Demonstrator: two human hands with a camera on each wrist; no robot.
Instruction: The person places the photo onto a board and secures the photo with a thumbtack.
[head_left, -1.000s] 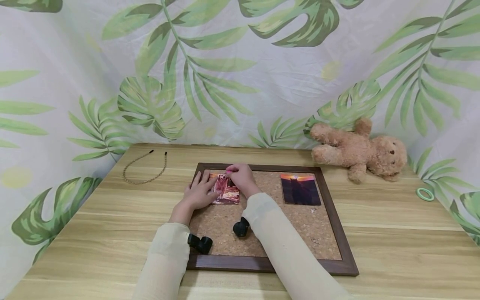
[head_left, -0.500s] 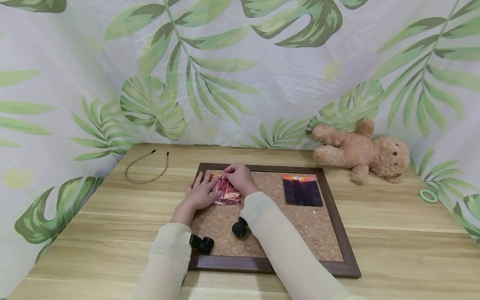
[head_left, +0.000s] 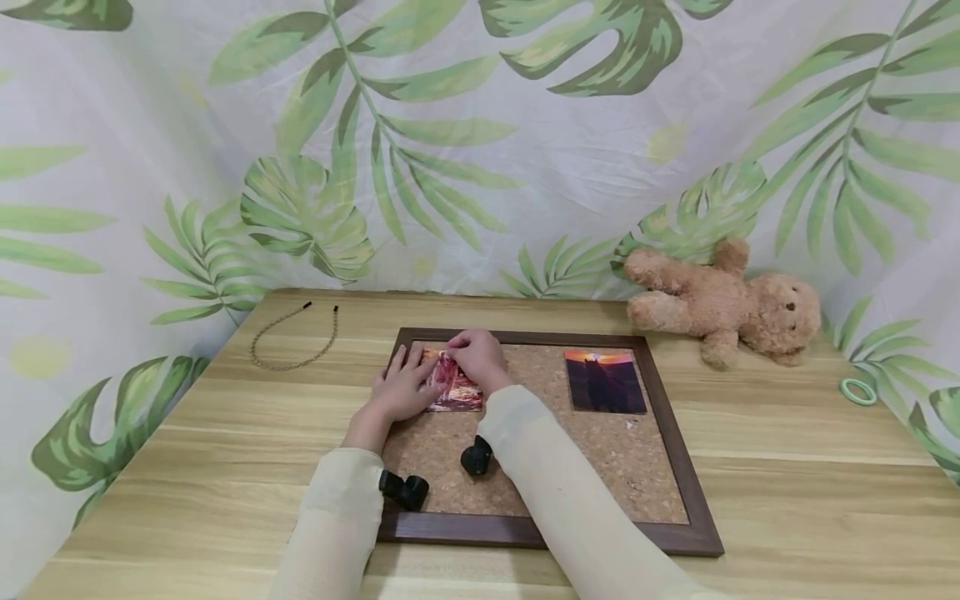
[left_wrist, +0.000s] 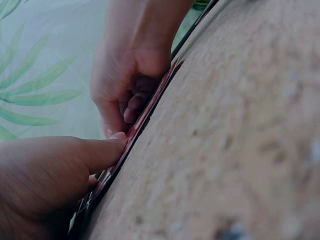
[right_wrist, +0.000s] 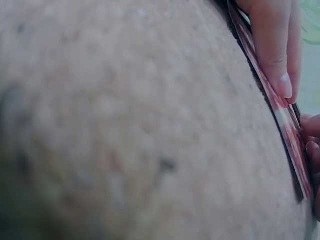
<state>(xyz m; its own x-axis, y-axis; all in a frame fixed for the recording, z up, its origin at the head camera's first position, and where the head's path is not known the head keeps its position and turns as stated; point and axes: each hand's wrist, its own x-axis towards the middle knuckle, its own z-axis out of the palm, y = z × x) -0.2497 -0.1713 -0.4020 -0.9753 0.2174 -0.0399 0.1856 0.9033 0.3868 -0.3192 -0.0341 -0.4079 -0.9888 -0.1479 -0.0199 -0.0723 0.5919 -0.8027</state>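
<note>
A reddish photo (head_left: 459,398) lies on a cork board (head_left: 442,471) with a dark brown frame, near its back left corner. My left hand (head_left: 403,390) rests on the photo's left part, fingers spread and the thumb reaching over the picture. At the photo's top edge my right hand (head_left: 480,360) has its fingers curled, thumb and index fingertips pinched together. A small pink pushpin showed there earlier; now those fingertips hide it. In the left wrist view the right-hand fingers come down close beside the left thumb (left_wrist: 102,152), over the photo's surface.
A second photo (head_left: 607,387), a dark figure at sunset, lies at the board's back right. A chain headband (head_left: 292,365) lies at the back left of the wooden table (head_left: 225,458). To the right are a brown teddy bear (head_left: 712,300) and a mint-green ring (head_left: 857,392).
The right fingertips have shifted slightly left and down onto the photo's top edge, and the pink pushpin has gone from sight under them. My left hand stays in place on the photo.
</note>
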